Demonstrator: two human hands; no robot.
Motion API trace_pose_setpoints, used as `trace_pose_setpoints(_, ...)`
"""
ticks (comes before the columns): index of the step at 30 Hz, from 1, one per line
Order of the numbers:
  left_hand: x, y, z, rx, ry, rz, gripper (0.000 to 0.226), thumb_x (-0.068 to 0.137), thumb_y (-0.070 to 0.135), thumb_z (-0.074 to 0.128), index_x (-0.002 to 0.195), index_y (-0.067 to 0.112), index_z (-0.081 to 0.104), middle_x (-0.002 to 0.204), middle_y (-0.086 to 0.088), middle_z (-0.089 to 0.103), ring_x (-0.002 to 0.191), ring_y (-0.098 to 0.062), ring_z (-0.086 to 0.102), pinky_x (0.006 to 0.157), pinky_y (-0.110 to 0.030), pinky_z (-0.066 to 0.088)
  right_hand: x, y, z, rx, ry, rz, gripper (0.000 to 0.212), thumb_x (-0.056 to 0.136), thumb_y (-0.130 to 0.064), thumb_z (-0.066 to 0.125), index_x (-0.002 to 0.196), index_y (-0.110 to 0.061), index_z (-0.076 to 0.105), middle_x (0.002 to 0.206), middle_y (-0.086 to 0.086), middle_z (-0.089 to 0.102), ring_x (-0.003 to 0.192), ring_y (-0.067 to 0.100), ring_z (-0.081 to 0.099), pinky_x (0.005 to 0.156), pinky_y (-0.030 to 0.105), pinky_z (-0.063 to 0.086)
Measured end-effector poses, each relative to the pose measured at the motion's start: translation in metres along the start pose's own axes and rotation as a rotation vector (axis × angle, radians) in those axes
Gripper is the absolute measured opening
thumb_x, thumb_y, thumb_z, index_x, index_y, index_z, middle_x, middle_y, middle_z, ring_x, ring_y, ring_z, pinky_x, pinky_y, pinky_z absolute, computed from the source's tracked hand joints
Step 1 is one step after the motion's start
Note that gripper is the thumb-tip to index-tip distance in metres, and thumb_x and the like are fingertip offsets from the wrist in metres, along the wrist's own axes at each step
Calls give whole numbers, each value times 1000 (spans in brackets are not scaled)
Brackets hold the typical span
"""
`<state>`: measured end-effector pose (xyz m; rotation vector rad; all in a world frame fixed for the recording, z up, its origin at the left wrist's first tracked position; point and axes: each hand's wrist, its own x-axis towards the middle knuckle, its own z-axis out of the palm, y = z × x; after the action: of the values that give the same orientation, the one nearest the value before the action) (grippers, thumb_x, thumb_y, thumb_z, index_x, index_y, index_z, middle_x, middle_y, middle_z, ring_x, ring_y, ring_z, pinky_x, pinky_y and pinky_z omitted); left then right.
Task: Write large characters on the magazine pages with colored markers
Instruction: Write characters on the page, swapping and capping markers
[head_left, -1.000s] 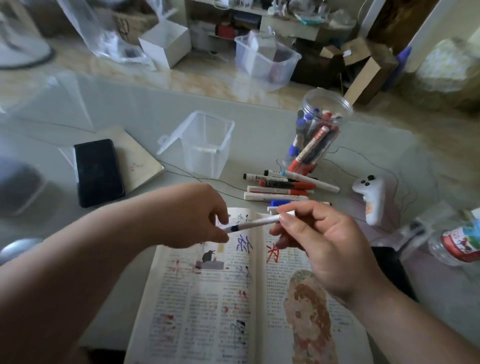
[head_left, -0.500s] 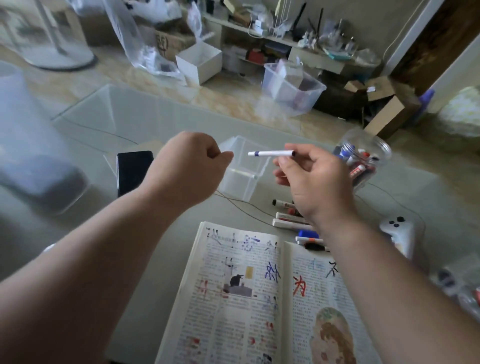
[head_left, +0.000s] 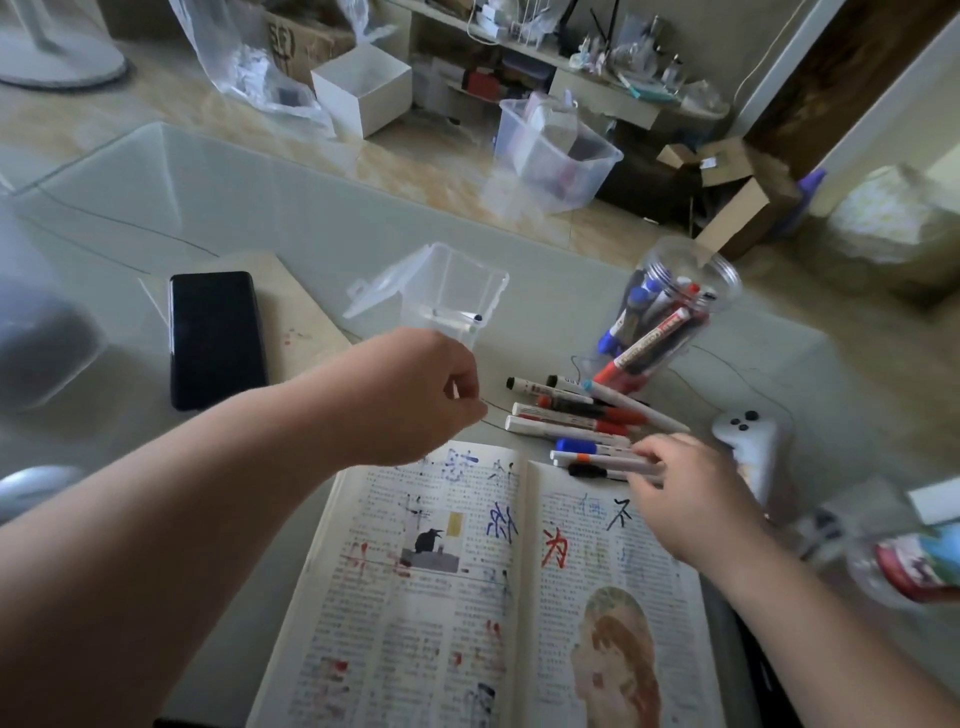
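Fingertips of the blurred right hand (head_left: 685, 499) lie on a white marker (head_left: 597, 460) at 12 o'clock of the open magazine (head_left: 467, 623); I cannot tell if they pinch it. The left hand (head_left: 410, 395) hangs fisted, nothing showing inside. Loose markers (head_left: 566, 413) lie beyond, a marker jar (head_left: 670, 306) at 1 o'clock, a phone (head_left: 215, 338) at 10.

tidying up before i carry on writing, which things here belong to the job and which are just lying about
For the job:
magazine
loose markers
jar of markers

Just lying about:
phone
pad under the phone
white controller
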<state>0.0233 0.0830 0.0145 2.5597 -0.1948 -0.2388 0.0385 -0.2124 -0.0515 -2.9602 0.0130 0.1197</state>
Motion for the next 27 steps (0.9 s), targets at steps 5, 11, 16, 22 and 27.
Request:
trace_pose_setpoints(5, -1, 8, 20, 124, -215, 12, 18, 94, 50, 60, 104, 37, 67, 90, 20, 64, 79, 1, 59, 67, -19, 43, 4, 21, 12, 54, -129, -27, 50, 95, -37, 61, 143, -26, 50, 144, -11, 46, 132, 15, 48, 107, 37, 42)
trace_pose_setpoints(11, 2, 14, 44, 212, -319, 8, 25, 94, 53, 58, 114, 38, 63, 98, 20, 64, 83, 0, 59, 77, -23, 47, 19, 29, 12, 94, -136, -53, 40, 91, -29, 66, 131, -27, 59, 129, -8, 54, 113, 18, 60, 97, 35, 50)
trace_pose_setpoints(16, 4, 13, 56, 269, -381, -16, 30, 93, 54, 58, 119, 39, 61, 100, 20, 67, 87, -2, 61, 82, -26, 49, 24, 33, 11, 118, -87, -70, 31, 85, -25, 71, 115, -30, 67, 117, -8, 56, 104, 21, 61, 94, 37, 51)
trace_pose_setpoints(22, 4, 12, 59, 272, -408, -25, 31, 92, 58, 58, 118, 41, 60, 99, 23, 65, 89, -1, 60, 88, -30, 51, 25, 36, 12, 84, -54, -100, 29, 86, -31, 70, 115, -32, 70, 112, -13, 58, 102, 19, 61, 90, 38, 52)
trace_pose_setpoints(27, 3, 15, 59, 262, -423, -14, 31, 93, 57, 57, 120, 41, 59, 101, 23, 65, 89, -1, 61, 89, -31, 52, 23, 39, 12, 63, -10, -148, 20, 93, -31, 64, 110, -31, 75, 105, -11, 63, 97, 17, 61, 84, 37, 53)
